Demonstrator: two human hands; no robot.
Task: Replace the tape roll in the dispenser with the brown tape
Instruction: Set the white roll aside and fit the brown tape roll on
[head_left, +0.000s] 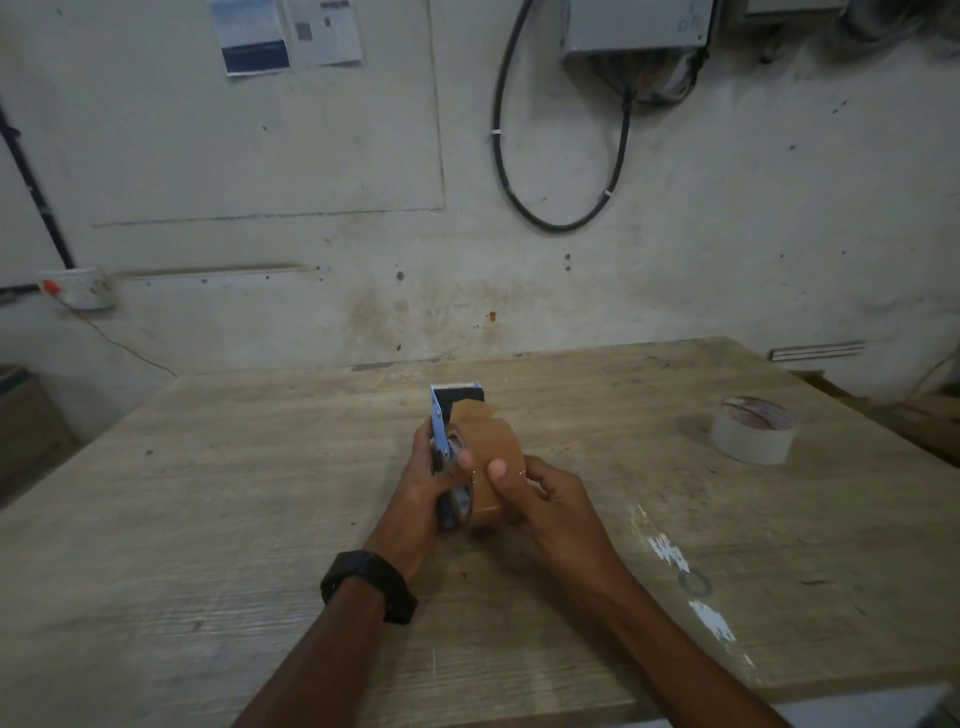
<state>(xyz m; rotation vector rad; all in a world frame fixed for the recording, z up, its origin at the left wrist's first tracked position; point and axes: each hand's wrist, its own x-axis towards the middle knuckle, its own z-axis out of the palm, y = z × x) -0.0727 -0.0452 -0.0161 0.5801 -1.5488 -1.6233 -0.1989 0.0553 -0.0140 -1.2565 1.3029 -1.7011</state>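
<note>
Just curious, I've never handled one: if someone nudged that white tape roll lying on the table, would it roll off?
Probably not: the white tape roll lies flat on its side on the table, so it would likely slide. It looks rigid and hollow, so probably light. Stood on edge, it could roll.

A worn wooden table (260, 519) with pale grain stands against the wall. A white tape roll (754, 429) lies flat on it near the far right corner. White paint smears (670, 553) mark the surface toward the right.
</note>
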